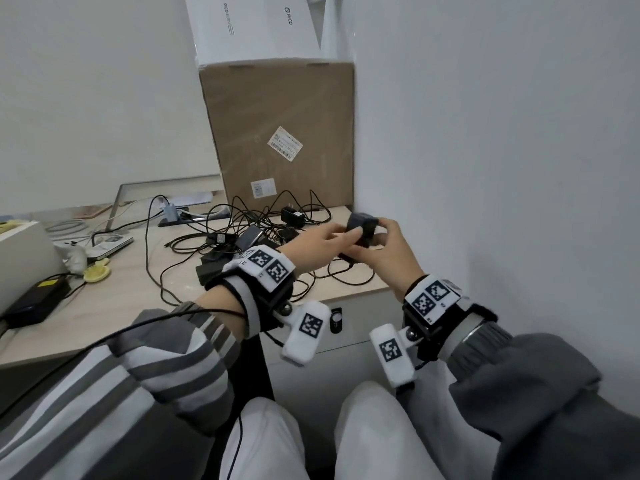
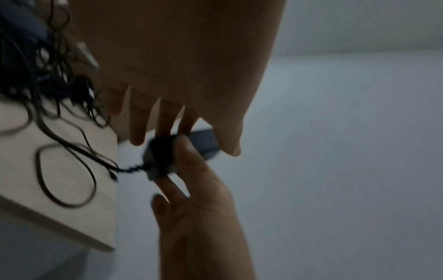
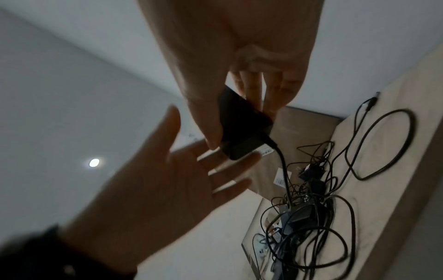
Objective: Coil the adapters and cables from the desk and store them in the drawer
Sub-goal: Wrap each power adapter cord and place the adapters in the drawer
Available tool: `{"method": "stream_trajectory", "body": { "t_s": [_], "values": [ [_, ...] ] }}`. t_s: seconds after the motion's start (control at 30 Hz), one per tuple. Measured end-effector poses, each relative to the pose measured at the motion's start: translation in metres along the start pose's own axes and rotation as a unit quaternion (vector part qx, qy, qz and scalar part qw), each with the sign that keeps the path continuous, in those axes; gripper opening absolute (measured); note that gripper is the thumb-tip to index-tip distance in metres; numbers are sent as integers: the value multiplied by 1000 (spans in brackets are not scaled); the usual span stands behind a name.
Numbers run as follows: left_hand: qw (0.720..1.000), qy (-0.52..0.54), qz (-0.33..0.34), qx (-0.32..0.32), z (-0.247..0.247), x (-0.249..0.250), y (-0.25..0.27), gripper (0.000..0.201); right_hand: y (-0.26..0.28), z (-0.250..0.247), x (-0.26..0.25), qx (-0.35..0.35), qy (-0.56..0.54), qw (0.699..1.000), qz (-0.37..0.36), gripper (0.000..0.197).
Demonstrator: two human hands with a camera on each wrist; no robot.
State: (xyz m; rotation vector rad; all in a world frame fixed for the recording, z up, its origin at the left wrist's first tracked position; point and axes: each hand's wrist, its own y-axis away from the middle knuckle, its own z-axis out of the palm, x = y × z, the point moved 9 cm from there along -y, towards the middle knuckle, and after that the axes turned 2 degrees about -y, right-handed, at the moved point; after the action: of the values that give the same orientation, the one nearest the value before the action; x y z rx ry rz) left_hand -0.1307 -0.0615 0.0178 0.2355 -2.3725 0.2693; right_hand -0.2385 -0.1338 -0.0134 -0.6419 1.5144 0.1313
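Head view showed your right hand [image 1: 388, 251] gripping one adapter [image 1: 360, 230], left hand [image 1: 329, 242] spread flat against it, tangled cables [image 1: 263, 220] uncoiled on the desk [image 1: 121, 289].

Pale wooden desk [image 1: 145, 282] under tangled black cables [image 1: 263, 216], adapters [image 1: 292, 214], cardboard box [image 1: 280, 133], black power brick [image 1: 36, 301].

An office corner, by the look of it: a pale wooden desk [image 1: 145, 282] is sitting against plain white walls, with a cardboard box [image 1: 277, 133] standing at its back. White Pico boxes [image 1: 256, 26] are resting on top of that box. Left of it, a power strip [image 1: 173, 216] and a tangle of cables [image 1: 242, 233] are lying on the desk.
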Motion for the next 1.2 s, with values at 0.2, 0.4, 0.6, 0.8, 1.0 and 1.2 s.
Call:
{"method": "stream_trajectory", "body": {
  "t_s": [0.2, 0.4, 0.6, 0.8, 1.0, 1.2],
  "values": [
    [989, 110, -37, 91, -8, -6, 5, 12, 9, 22, 5, -50, 9, 999, -1, 80],
    [893, 436, -43, 98, -12, -14, 16, 19, 24, 47, 21, -148, -46, 987, 35, 32],
    [896, 409, -67, 159, -33, -35, 25, 17, 17, 28, 16, -74, -55, 996, 3, 26],
    [971, 211, -108, 35, -19, -41, 36, 25, -2, 6, 12, -62, 35, 997, -7, 22],
    [986, 95, -136, -20, -4, -39, 44, 26, -11, 6, 4, -120, 179, 976, -4, 17],
    [978, 63, -139, -144, 20, -32, 51, 30, -18, 17, -17, -145, 361, 919, -60, 14]
  ]
}}
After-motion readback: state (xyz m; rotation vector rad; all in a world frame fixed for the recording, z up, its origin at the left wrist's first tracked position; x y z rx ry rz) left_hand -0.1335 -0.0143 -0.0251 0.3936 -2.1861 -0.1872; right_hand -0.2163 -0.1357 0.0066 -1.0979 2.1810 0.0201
